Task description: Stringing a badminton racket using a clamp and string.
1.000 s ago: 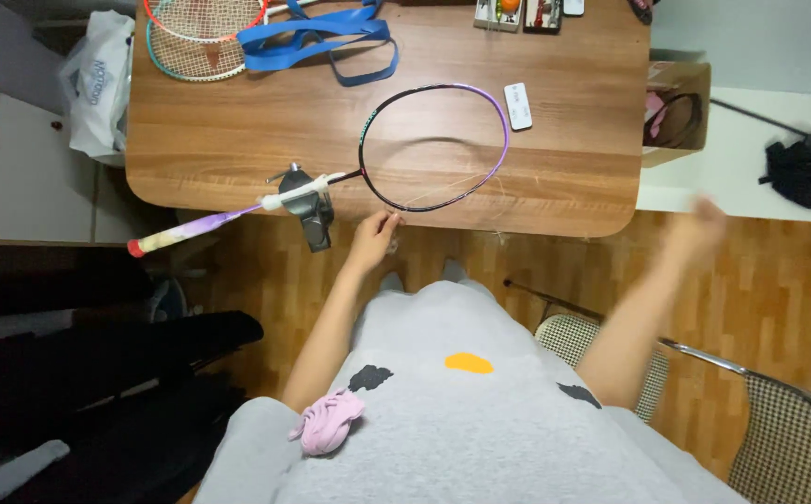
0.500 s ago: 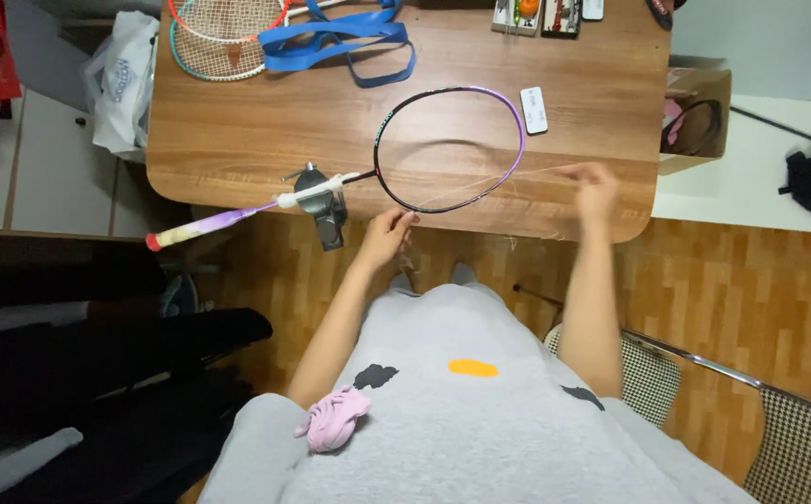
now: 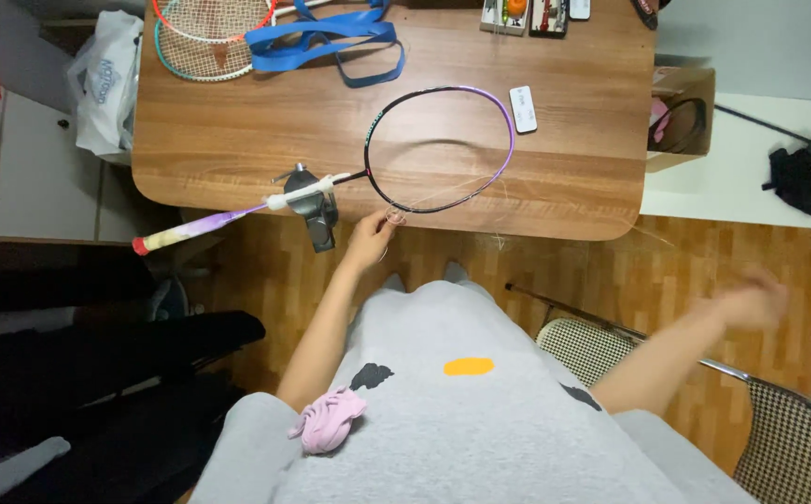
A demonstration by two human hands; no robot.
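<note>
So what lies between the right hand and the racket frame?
In the head view, only a thin pale string runs from the racket frame toward the blurred right hand, over the table edge and wood floor.

L hand [image 3: 371,240] at racket frame [image 3: 440,147] near edge, pinching string; R hand [image 3: 751,303] out wide, blurred, over floor.

The person wears a light grey top [image 3: 480,429] of soft, sweatshirt-like fabric that fills the lower middle of the view. On its front sit a small orange oval patch [image 3: 469,366] and two dark, ragged-edged patches [image 3: 369,376], one to each side. The sleeves are short or pushed up, leaving both forearms bare. A crumpled pale pink scrunchie-like cloth [image 3: 328,419] sits at the left elbow. Both hands are bare, with no rings or watch visible.
</note>
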